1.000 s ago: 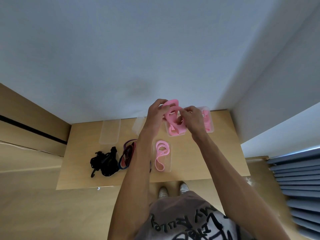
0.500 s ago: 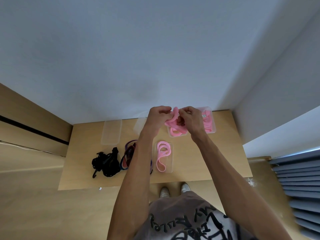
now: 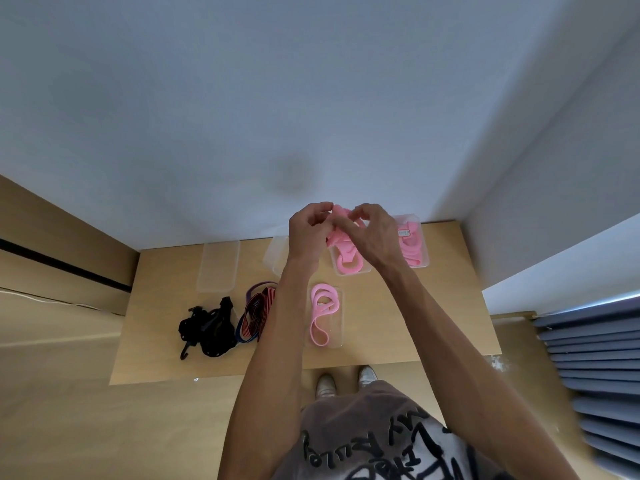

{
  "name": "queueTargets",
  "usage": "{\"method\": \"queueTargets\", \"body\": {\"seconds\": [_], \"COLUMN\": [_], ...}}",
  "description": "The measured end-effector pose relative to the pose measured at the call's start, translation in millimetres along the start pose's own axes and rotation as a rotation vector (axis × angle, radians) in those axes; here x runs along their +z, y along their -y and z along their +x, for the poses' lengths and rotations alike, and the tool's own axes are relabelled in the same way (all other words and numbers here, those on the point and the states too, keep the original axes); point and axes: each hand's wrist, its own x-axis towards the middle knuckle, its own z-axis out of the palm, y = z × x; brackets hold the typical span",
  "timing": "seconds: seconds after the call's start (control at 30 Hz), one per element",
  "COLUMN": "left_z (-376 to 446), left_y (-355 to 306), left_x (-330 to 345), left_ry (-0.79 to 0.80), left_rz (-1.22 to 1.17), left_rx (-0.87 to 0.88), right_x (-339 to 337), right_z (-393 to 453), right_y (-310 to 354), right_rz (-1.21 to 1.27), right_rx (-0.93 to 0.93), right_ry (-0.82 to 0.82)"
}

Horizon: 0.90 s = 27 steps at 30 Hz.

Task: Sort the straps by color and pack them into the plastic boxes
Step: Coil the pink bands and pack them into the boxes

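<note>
Both hands hold a bunched pink strap [image 3: 341, 226] above the table's far side. My left hand [image 3: 309, 230] pinches its left end and my right hand [image 3: 375, 233] grips the right part. Its lower loops hang into a clear plastic box [image 3: 349, 270]. Right of that box stands another clear box with pink straps [image 3: 412, 249]. A third box with one looped pink strap [image 3: 323, 315] lies nearer me. A black strap bundle [image 3: 207, 329] and a red striped strap [image 3: 256, 310] lie at the left, partly behind my left forearm.
Two clear lids or boxes lie at the back, one at the left [image 3: 218, 266] and one [image 3: 277, 258] behind my left wrist. The small wooden table [image 3: 433, 327] stands against a white wall. My shoes [image 3: 346, 382] show below its front edge. Blue slats [image 3: 595, 368] fill the right.
Both hands have drawn closer together, gathering the pink strap into a tighter bunch over the back box. The large loop that stood above the hands has been folded down.
</note>
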Motion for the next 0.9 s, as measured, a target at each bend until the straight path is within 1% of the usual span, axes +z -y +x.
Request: {"method": "queueTargets", "body": {"seconds": [0.1, 0.2, 0.33, 0.4, 0.53, 0.6, 0.7, 0.77, 0.83, 0.9], "left_z": [-0.4, -1.3, -2.6, -3.1, -1.0, 1.6, 3.4, 3.0, 1.4, -0.1], "left_y": [-3.6, -3.4, 0.9, 1.1, 1.2, 2.5, 7.8, 13.1, 17.6, 19.9], "left_x": [-4.9, -12.0, -20.3, -23.4, -29.6, -34.6, -34.4, -31.1, -29.5, -29.3], "left_ry": [0.049, 0.087, 0.130, 0.155, 0.214, 0.198, 0.184, 0.180, 0.133, 0.104], "left_rz": [-0.133, -0.331, -0.627, -0.779, -1.013, -0.997, -0.831, -0.610, -0.379, -0.323], "left_rx": [0.003, -0.075, -0.142, -0.169, -0.242, -0.240, -0.266, -0.282, -0.323, -0.410], "right_x": [-7.5, -13.5, -20.1, -21.2, -28.2, -32.8, -30.7, -29.2, -30.8, -32.5], "right_z": [5.9, 8.0, 7.9, 7.0, 5.2, 7.0, 5.5, 2.5, 0.9, 1.6], "right_y": [1.8, 3.4, -1.3, -7.1, -24.5, -31.6, -35.9, -35.6, -35.5, -37.1], "right_rz": [0.063, 0.113, 0.286, 0.378, 0.463, 0.554, 0.620, 0.630, 0.631, 0.634], "right_rx": [0.027, 0.036, 0.096, 0.117, 0.096, 0.184, 0.233, 0.209, 0.197, 0.199], "right_ry": [0.071, 0.138, 0.273, 0.300, 0.318, 0.326, 0.339, 0.310, 0.284, 0.277]}}
